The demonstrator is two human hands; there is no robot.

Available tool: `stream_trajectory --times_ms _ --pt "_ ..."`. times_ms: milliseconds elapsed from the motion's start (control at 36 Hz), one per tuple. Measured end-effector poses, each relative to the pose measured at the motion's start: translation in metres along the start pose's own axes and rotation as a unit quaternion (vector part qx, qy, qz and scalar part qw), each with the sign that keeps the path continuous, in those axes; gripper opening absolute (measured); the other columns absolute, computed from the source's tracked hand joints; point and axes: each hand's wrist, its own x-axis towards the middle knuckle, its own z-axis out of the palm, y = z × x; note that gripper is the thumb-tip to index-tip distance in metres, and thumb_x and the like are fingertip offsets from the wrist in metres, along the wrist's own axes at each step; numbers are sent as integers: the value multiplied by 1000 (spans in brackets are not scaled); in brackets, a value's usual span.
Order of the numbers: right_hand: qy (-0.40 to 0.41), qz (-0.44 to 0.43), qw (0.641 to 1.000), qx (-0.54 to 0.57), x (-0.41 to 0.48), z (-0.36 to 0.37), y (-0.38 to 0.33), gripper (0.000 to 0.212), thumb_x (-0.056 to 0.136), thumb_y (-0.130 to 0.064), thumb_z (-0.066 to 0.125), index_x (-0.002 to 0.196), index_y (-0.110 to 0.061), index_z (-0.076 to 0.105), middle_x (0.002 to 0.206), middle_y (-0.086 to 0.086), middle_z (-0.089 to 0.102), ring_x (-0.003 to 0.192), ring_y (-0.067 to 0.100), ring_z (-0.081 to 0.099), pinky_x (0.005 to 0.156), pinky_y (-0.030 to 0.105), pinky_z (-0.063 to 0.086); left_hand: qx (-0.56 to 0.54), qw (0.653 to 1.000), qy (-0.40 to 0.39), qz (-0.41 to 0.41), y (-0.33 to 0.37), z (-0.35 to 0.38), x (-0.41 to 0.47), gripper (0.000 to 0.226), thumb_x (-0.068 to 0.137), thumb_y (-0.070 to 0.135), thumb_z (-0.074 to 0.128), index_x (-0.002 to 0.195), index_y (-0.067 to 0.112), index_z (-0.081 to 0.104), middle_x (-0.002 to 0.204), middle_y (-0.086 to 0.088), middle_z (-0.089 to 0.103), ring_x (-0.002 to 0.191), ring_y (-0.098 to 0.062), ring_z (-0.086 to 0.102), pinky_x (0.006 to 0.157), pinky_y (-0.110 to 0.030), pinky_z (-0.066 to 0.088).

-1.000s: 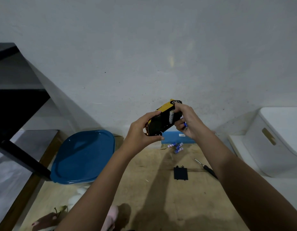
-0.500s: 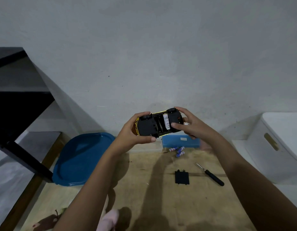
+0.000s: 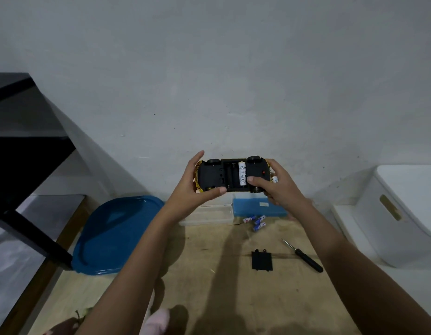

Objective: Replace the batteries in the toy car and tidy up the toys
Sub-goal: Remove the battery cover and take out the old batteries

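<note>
Toy car [image 3: 230, 176] held belly-up, battery bay exposed.
Left hand [image 3: 191, 191] clamps one end, fingers spread; right hand [image 3: 280, 189] grips the other, thumb pressing the white battery [image 3: 242, 176].

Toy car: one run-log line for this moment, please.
toy car: underside up, gripped by left hand and right hand | bay: open, one white battery in | cover, screwdriver: on wooden surface

Both my arms reach fwd. L hand [image 3: 196, 189] clasps toy car [image 3: 214, 175] at one end (index straight up), R hand [image 3: 279, 189] the other, thumb pressed on its underside.
</note>
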Motion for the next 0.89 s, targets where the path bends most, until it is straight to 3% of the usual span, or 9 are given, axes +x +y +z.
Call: stream_trajectory --times_ms 56,222,306,361,417,500,611,722,889 --pt "20 -7 1000 7 1 2 3 38 77 -27 74 111 -27 54 84 -5 58 43 -11 48 37 5 34 19 1000 7 17 -2 0 0 100 67 25 79 143 39 16 135 7 43 119 -5 52 93 -18 47" --pt "39 -37 997 49 -4 13 -1 32 79 -22 73 103 -31 54 87 -3 58 49 -9 50 40 6 36 -67 996 44 41 -10 4 2 107 69 -7 75 146 32 11 128 20 46 117 3 52 87 -14 46" --pt "46 -55 996 55 -6 21 -5 32 78 -23 73 102 -31 53 90 -4 60 66 2 54 43 6 38 -89 993 58 45 -11 6 2 110 65 2 80 146 36 14 131 17 47 122 -2 50 98 -22 45" --pt "42 -59 997 40 -6 24 -6 35 78 -26 73 105 -32 51 95 -6 61 75 6 56 49 7 42 -113 991 63 43 -12 6 3 105 65 5 84 142 42 23 131 13 52 124 -11 51 102 -37 45" --pt "36 -62 997 12 -6 25 -4 39 77 -31 73 108 -34 49 101 -8 61 91 7 59 67 11 50 -133 987 73 45 -12 5 3 94 67 3 79 139 40 31 129 12 56 123 -18 53 102 -50 43" --pt "19 -60 998 -13 -6 24 -1 42 75 -36 73 109 -37 48 104 -13 61 103 12 58 86 29 51 -134 987 81 42 -14 3 1 93 67 -1 77 138 39 34 128 9 56 122 -21 53 101 -55 43" --pt "2 -46 999 -25 -6 24 -2 43 78 -35 71 113 -35 47 103 -14 60 103 10 57 77 18 45 -122 988 79 46 -13 1 -1 104 62 -3 80 139 45 30 131 5 50 122 -18 53 98 -45 48" --pt "-15 -40 998 -38 -8 23 -4 43 80 -35 68 116 -34 45 107 -11 59 99 4 55 73 14 42 -101 989 90 62 -11 -1 0 94 58 0 82 133 40 40 125 8 54 118 -15 55 93 -35 51" --pt "3 -57 997 -56 -10 21 -11 62 78 -36 70 133 -31 42 119 -15 52 113 2 46 84 15 37 -98 986 116 71 -12 2 -3 86 59 1 80 129 34 42 122 11 56 116 -14 56 95 -39 51"
